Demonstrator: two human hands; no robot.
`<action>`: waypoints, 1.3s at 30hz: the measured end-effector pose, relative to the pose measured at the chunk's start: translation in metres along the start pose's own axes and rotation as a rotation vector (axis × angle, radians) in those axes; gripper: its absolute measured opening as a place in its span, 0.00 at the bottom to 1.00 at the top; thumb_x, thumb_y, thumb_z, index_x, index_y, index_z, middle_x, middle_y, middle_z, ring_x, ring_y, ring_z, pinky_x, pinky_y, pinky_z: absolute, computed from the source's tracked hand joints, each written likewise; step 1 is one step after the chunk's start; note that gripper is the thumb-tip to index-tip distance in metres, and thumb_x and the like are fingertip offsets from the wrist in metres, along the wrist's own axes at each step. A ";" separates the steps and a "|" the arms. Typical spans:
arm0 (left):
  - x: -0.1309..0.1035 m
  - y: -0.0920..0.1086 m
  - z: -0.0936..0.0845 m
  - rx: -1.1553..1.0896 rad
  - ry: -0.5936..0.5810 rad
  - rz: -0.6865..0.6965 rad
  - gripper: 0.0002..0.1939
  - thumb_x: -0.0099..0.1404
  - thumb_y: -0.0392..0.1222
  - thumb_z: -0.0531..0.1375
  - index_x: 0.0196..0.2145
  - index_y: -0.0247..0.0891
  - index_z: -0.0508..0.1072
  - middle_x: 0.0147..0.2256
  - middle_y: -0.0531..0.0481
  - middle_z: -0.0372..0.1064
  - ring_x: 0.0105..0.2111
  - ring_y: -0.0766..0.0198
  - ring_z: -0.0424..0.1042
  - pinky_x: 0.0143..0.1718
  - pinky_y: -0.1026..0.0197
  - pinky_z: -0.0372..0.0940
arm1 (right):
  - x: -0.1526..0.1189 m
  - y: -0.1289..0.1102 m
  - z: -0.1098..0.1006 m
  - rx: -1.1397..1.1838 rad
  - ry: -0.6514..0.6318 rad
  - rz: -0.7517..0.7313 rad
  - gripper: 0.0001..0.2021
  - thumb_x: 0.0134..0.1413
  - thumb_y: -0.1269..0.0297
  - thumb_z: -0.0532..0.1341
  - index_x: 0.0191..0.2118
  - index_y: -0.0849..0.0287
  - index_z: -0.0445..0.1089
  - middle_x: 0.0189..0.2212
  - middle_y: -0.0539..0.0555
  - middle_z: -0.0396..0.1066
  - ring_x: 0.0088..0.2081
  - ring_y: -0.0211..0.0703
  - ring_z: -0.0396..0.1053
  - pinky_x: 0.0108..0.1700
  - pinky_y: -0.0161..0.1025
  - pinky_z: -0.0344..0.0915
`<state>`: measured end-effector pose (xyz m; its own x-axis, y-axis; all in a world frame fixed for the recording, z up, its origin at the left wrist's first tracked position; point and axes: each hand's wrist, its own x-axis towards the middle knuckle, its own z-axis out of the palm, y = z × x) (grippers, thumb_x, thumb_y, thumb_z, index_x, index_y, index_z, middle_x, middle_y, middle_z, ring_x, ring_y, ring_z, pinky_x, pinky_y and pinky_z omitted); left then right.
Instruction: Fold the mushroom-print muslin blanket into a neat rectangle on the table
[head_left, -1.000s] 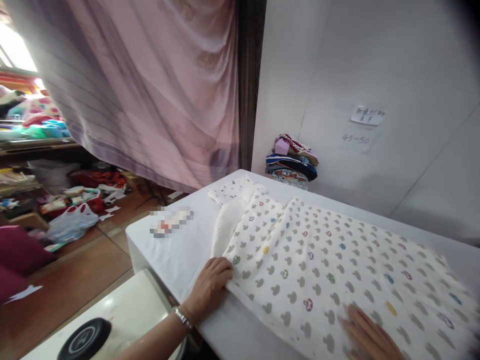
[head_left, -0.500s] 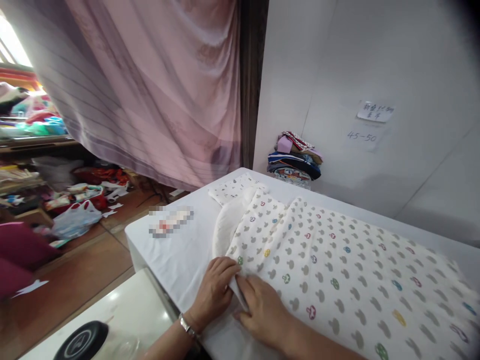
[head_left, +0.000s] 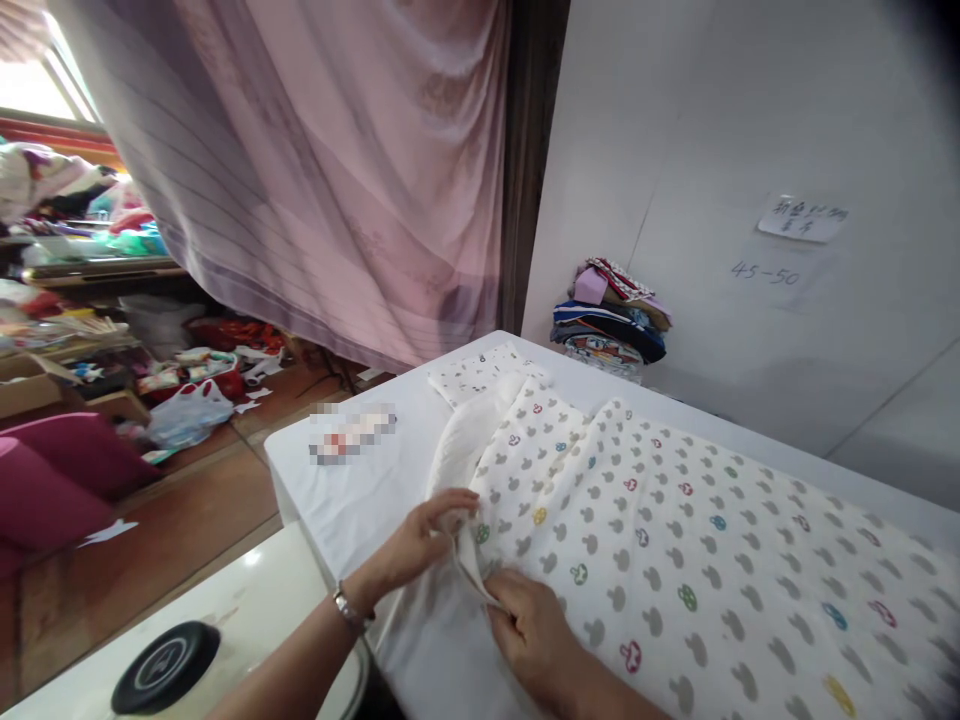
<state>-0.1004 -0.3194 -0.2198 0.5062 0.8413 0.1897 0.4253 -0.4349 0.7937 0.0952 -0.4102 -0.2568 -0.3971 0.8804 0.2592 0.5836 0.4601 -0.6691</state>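
Observation:
A white fabric with a mushroom print (head_left: 660, 540) lies spread over a white-covered table, with a few soft folds across it. Its plain white border (head_left: 465, 440) curves along the left side. My left hand (head_left: 427, 530), with a metal band at the wrist, is curled around the near left corner of the fabric, fingers on top and thumb beneath. Close by, my right hand (head_left: 529, 620) grips the lifted edge of the same fabric. Between the two hands that edge stands up as a narrow turned strip.
A folded printed cloth (head_left: 480, 372) lies at the table's far end, and a pixelated item (head_left: 352, 435) near its left edge. Folded clothes (head_left: 611, 310) are piled by the wall. A cream machine surface with a black round knob (head_left: 166, 668) is front left. A pink curtain (head_left: 352, 180) hangs behind.
My hands have moved slightly apart, the left one shifting left and opening somewhat around the fabric's corner. The edge between them is more lifted. The view has turned a little left.

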 end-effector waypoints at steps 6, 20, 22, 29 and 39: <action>0.072 -0.018 -0.012 0.232 0.249 -0.437 0.17 0.59 0.46 0.52 0.42 0.39 0.73 0.38 0.47 0.73 0.38 0.59 0.71 0.41 0.59 0.64 | -0.002 -0.003 0.003 -0.201 -0.069 -0.076 0.05 0.49 0.71 0.52 0.30 0.56 0.64 0.26 0.49 0.64 0.30 0.38 0.62 0.31 0.34 0.54; 0.141 0.031 0.081 0.510 -0.174 -0.036 0.10 0.61 0.40 0.53 0.38 0.41 0.72 0.42 0.46 0.70 0.43 0.58 0.68 0.44 0.59 0.60 | -0.004 0.001 0.003 -0.200 -0.114 -0.066 0.06 0.51 0.67 0.55 0.36 0.54 0.66 0.30 0.49 0.69 0.33 0.40 0.64 0.34 0.34 0.55; 0.138 0.037 0.091 0.452 -0.263 0.080 0.11 0.62 0.44 0.52 0.35 0.41 0.73 0.39 0.47 0.71 0.40 0.59 0.69 0.42 0.61 0.61 | -0.004 0.001 0.003 -0.178 -0.100 -0.071 0.06 0.51 0.67 0.55 0.36 0.54 0.66 0.30 0.49 0.69 0.34 0.40 0.64 0.35 0.34 0.55; 0.166 0.018 0.069 0.442 0.047 -0.308 0.17 0.62 0.43 0.50 0.45 0.37 0.71 0.46 0.42 0.69 0.43 0.57 0.68 0.42 0.59 0.61 | -0.003 0.000 0.002 -0.163 -0.086 -0.067 0.03 0.50 0.68 0.56 0.32 0.54 0.66 0.28 0.48 0.69 0.34 0.39 0.65 0.35 0.33 0.55; 0.195 0.002 0.079 0.377 0.034 -0.502 0.11 0.52 0.39 0.59 0.33 0.32 0.75 0.39 0.32 0.72 0.41 0.47 0.71 0.39 0.55 0.63 | -0.004 0.003 0.002 -0.156 -0.094 -0.060 0.04 0.50 0.67 0.56 0.32 0.54 0.66 0.29 0.48 0.69 0.33 0.39 0.65 0.35 0.34 0.55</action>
<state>0.0586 -0.1816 -0.2274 0.1545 0.9794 -0.1303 0.8434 -0.0621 0.5337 0.0971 -0.4125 -0.2617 -0.4948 0.8395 0.2247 0.6568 0.5305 -0.5359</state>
